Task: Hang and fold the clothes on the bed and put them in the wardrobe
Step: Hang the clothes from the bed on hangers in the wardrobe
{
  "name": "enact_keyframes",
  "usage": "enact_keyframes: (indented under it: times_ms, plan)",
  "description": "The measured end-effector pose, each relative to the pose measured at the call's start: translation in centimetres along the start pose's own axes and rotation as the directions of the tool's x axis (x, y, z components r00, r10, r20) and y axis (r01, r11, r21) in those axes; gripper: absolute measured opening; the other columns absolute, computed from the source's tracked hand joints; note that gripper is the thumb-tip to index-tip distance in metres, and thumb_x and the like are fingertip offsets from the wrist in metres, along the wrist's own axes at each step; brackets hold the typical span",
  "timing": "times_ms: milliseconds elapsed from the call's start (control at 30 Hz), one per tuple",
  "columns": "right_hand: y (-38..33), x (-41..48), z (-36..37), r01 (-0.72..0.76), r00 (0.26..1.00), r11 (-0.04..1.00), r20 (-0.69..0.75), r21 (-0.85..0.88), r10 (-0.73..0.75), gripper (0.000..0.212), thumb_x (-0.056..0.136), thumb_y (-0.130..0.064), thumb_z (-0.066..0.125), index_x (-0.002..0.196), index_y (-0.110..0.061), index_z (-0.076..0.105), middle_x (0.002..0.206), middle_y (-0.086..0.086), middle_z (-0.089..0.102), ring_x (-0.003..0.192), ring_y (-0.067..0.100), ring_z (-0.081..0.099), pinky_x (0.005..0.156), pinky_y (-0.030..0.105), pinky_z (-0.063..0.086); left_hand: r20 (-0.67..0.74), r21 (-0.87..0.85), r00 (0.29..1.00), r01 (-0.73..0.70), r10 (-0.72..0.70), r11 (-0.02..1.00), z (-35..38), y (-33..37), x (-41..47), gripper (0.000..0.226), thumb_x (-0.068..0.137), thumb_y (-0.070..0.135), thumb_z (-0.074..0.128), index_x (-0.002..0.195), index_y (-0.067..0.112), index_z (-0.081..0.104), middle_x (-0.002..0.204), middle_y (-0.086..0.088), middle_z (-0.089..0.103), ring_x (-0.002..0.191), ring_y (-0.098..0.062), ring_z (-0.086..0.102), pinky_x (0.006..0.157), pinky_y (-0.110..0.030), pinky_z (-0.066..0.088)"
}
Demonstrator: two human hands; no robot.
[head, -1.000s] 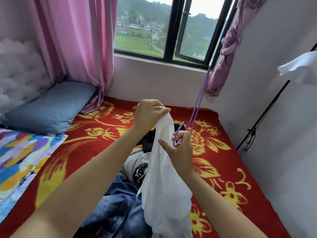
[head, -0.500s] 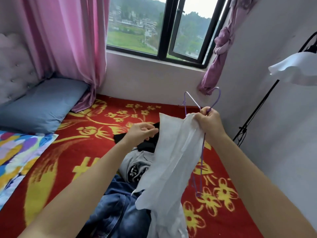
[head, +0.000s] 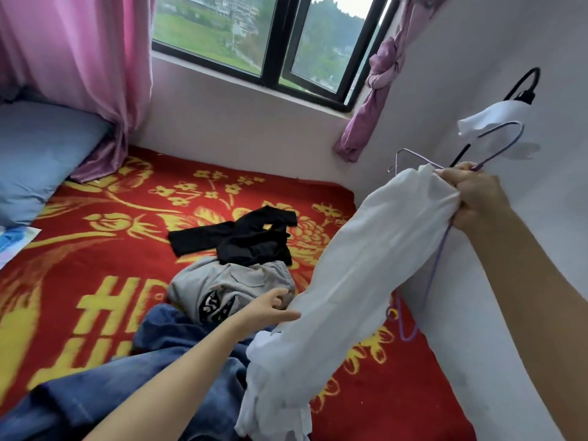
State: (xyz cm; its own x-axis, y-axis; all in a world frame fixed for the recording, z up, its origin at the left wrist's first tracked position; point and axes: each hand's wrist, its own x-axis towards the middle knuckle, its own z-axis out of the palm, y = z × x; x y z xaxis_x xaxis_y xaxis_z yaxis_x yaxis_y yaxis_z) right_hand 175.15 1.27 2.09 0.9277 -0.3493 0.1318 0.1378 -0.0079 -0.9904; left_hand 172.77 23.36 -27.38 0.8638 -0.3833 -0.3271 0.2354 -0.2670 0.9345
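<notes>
My right hand (head: 477,195) grips the top of a white garment (head: 343,281) together with a purple wire hanger (head: 436,268), held up near the right wall. The garment hangs down to the lower middle. My left hand (head: 270,308) reaches low beside the white cloth, fingers extended and touching its edge. On the red and yellow bed cover (head: 95,249) lie a black garment (head: 241,237), a grey garment with a black print (head: 222,288) and blue jeans (head: 127,386).
A blue pillow (head: 38,154) lies at the left under a pink curtain (head: 79,58). The window (head: 270,36) is behind the bed. A floor lamp with a white shade (head: 496,122) stands by the right wall (head: 509,329), close to my right hand.
My right hand has carried the hanger and the white garment's top up and to the right. My left hand has let go of the cloth's top and dropped low beside it.
</notes>
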Motion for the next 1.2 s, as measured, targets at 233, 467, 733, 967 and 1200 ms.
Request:
enact_keyframes:
  times_ms: [233, 467, 733, 967, 1200]
  plan:
    - [-1.6, -1.1, -5.5, -0.093, 0.993, 0.992, 0.083, 0.089, 0.086, 0.027, 0.089, -0.007, 0.039, 0.063, -0.016, 0.041, 0.063, 0.000, 0.042, 0.059, 0.012, 0.044, 0.057, 0.024, 0.038, -0.076, 0.180, 0.973, -0.200, 0.216, 0.963, 4.7, 0.7, 3.1, 0.014, 0.085, 0.017, 0.065, 0.084, 0.004, 0.063, 0.086, -0.005, 0.057, 0.078, -0.020, 0.052, 0.072, -0.033, 0.042]
    - [-0.3, -1.6, -14.1, -0.036, 0.979, 0.977, -0.187, 0.209, 0.076, 0.028, 0.089, -0.003, 0.031, 0.064, -0.016, 0.032, 0.053, -0.004, 0.042, 0.056, 0.006, 0.049, 0.055, 0.013, 0.046, -0.264, 0.123, 0.850, -0.439, 0.456, 0.890, 2.7, 1.9, 0.8, 0.022, 0.094, 0.003, 0.050, 0.075, 0.015, 0.046, 0.063, 0.004, 0.043, 0.054, -0.002, 0.040, 0.054, -0.016, 0.031]
    - [4.1, -0.7, -18.3, -0.061, 0.945, 0.976, -0.302, 0.210, 0.124, 0.018, 0.091, 0.003, 0.036, 0.076, -0.005, 0.042, 0.078, 0.009, 0.049, 0.075, 0.017, 0.055, 0.072, 0.026, 0.050, -0.379, 0.080, 0.794, -0.484, 0.475, 0.872, -2.8, 6.5, 0.0, 0.010, 0.093, -0.001, 0.049, 0.089, 0.008, 0.053, 0.065, 0.001, 0.048, 0.053, -0.011, 0.040, 0.052, -0.019, 0.033]
    - [6.2, -0.5, -19.4, -0.134, 0.896, 0.974, -0.397, 0.183, 0.198, 0.027, 0.089, 0.006, 0.041, 0.065, -0.002, 0.033, 0.060, 0.005, 0.042, 0.062, 0.014, 0.047, 0.050, 0.020, 0.049, -0.352, -0.085, 0.856, -0.431, 0.378, 0.898, -6.3, 9.7, -0.2, 0.019, 0.096, 0.012, 0.050, 0.080, 0.019, 0.055, 0.068, -0.004, 0.052, 0.051, -0.015, 0.048, 0.050, -0.027, 0.039]
    - [7.8, -0.3, -18.7, -0.178, 0.881, 0.955, -0.393, 0.237, 0.262, 0.029, 0.090, 0.005, 0.041, 0.065, -0.008, 0.038, 0.040, -0.004, 0.052, 0.043, 0.007, 0.053, 0.043, 0.015, 0.046, -0.110, -0.027, 0.988, -0.108, 0.104, 0.994, -8.9, 10.2, 0.4, 0.021, 0.095, 0.019, 0.053, 0.075, 0.015, 0.061, 0.066, -0.003, 0.058, 0.047, -0.013, 0.054, 0.047, -0.025, 0.043]
